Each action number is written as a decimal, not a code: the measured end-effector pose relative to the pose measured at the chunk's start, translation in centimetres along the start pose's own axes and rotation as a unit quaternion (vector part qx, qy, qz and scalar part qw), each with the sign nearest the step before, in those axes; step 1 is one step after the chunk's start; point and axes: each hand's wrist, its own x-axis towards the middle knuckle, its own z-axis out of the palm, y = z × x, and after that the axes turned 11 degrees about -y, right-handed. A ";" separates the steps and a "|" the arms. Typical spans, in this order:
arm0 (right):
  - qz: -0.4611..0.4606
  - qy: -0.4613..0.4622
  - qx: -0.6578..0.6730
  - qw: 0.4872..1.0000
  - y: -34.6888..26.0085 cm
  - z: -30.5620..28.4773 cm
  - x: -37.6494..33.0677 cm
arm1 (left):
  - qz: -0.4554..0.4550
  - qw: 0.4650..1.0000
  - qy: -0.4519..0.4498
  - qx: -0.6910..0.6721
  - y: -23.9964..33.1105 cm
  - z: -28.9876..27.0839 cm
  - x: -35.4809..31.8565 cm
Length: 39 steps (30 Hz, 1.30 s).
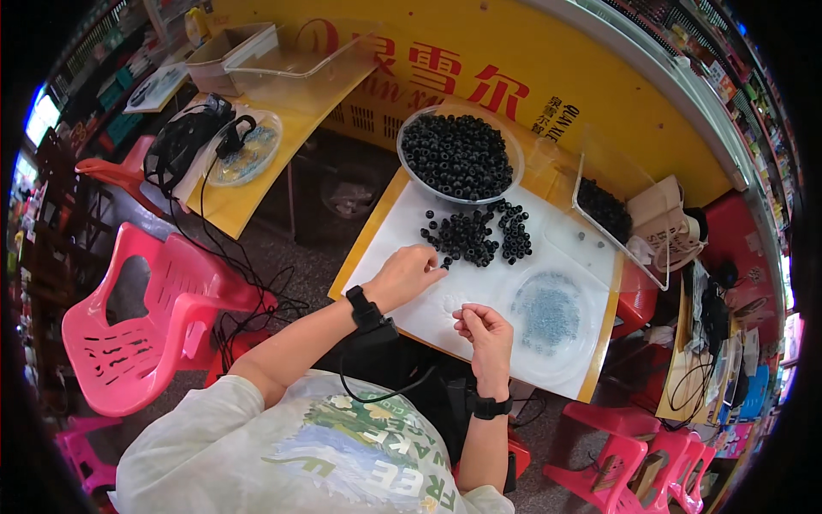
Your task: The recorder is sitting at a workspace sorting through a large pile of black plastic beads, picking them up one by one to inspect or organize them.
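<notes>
My left hand reaches over the white tabletop with its fingertips drawn together. A black bead-like piece sits at those fingertips, by the edge of a loose pile of black pieces. Nearer me, my right hand is raised with thumb and forefinger pinched together; whatever is between them is too small to make out. Beside it on the right, a round clear tray holds many tiny pale-blue pieces. Beyond the pile stands a clear bowl heaped with black pieces.
A clear bin with more black pieces stands at the table's right end. On the left are a yellow side table with a black bag, a pink chair and black cables. A yellow panel rises behind.
</notes>
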 end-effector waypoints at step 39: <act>-0.127 0.027 -0.136 0.982 -3.5 3.4 -0.3 | -0.106 0.642 -0.207 -0.730 0.9 -0.5 -3.7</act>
